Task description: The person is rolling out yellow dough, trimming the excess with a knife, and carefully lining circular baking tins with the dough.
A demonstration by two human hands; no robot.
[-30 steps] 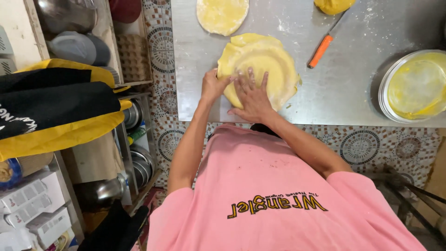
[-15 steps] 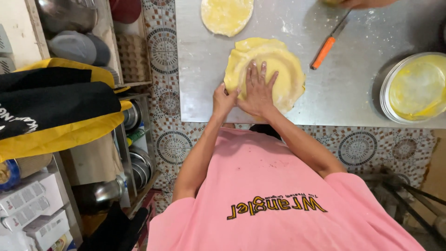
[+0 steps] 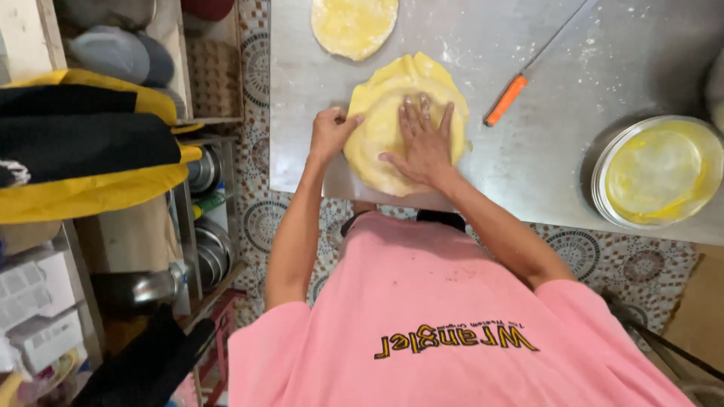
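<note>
A flat round sheet of yellow dough (image 3: 385,113) lies near the front edge of a steel table (image 3: 302,90). My right hand (image 3: 422,139) rests palm down on its middle with the fingers spread. My left hand (image 3: 332,132) is curled at the sheet's left rim, thumb and fingers pinching the edge. Both forearms reach out from a pink shirt (image 3: 445,316) that fills the lower part of the view.
A second dough disc (image 3: 354,26) lies at the table's far side. An orange-handled knife (image 3: 505,100) is to the right, and a round metal pan (image 3: 660,172) with oily yellow contents beyond it. Shelves with metal bowls (image 3: 113,49) and a yellow-black cloth (image 3: 83,151) stand left.
My left hand has slid off the top of the dough to its left rim and closed on the edge. My right hand stays flat on the sheet.
</note>
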